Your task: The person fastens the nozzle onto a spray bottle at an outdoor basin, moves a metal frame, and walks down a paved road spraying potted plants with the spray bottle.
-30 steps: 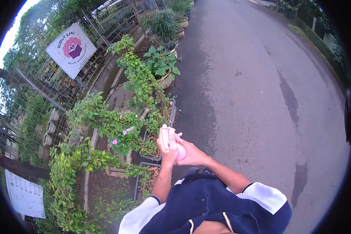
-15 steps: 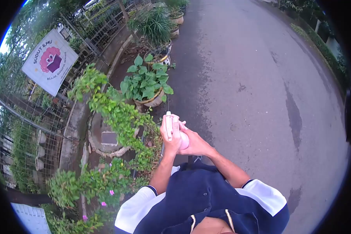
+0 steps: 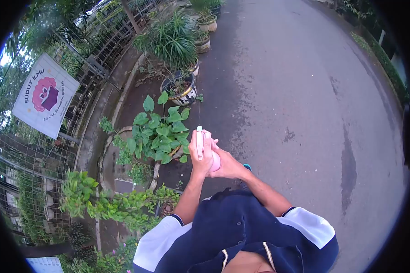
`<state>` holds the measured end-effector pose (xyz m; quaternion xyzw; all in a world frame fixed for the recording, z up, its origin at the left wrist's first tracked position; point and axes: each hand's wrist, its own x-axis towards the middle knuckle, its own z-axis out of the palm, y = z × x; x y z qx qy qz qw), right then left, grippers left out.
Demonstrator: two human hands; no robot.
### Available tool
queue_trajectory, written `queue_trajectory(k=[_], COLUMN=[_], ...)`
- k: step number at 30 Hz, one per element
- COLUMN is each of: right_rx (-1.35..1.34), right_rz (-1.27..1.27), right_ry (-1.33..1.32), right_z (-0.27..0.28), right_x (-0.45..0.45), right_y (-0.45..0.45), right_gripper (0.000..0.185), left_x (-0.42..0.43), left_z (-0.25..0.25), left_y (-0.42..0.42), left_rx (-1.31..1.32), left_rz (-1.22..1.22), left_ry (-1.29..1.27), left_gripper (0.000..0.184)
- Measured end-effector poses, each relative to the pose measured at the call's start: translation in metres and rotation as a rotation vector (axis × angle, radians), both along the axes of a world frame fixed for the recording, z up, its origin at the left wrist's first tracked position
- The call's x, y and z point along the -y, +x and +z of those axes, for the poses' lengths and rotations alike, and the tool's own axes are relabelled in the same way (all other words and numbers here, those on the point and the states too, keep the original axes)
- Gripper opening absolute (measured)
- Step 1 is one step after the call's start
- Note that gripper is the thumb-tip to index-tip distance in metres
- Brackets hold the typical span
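Observation:
In front of my chest, both hands are wrapped round a pink spray bottle (image 3: 216,161) with a white spray head pointing forward, away from me. My left hand (image 3: 198,154) grips it near the spray head. From the right, my right hand (image 3: 228,164) closes round the bottle's body, its fingers partly hidden behind the left hand. Just ahead and to the left stands a broad-leaved potted plant (image 3: 158,132); its leaves come close to my left hand without clearly touching it.
More pots line the road's edge ahead, among them a black-and-white pot (image 3: 185,94) and a spiky-leaved plant (image 3: 172,42). A leafy shrub (image 3: 123,209) grows by my left arm. A wire fence (image 3: 29,182) carries a printed banner (image 3: 45,95). Asphalt road (image 3: 296,91) stretches to the right.
I have moved forward along the road; the potted plants, shrub and banner have shifted down or left in view. Both hands keep their hold on the spray bottle. A shoe now shows beside my right forearm.

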<state>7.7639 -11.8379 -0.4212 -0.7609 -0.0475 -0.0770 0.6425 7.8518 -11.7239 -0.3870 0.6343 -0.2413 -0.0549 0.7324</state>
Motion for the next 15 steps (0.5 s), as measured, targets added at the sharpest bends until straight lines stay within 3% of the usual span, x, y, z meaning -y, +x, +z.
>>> queue_trajectory(k=[4, 5, 9, 13, 15], right_rx=[-0.143, -0.112, -0.08, -0.022, -0.079], right_rz=[0.081, 0.078, 0.098, 0.105, 0.117], right_ry=[-0.091, -0.05, -0.007, 0.006, -0.014], right_z=[0.027, 0.027, 0.015, 0.005, -0.006], right_x=[0.104, 0.123, 0.209, 0.29, 0.329], right_y=[0.089, 0.109, 0.213, 0.319, 0.381], right_gripper=[0.095, 0.095, 0.096, 0.093, 0.095], left_x=[0.103, 0.121, 0.206, 0.287, 0.325], left_z=[0.029, 0.024, 0.04, 0.009, 0.005], left_y=[0.084, 0.106, 0.199, 0.305, 0.366], left_rx=[0.157, 0.052, 0.192, 0.071, 0.131], left_rz=[0.073, 0.04, 0.137, 0.078, 0.089], left_ry=[0.048, -0.048, 0.09, -0.087, 0.051], left_gripper=[0.017, 0.018, 0.013, 0.012, 0.015])
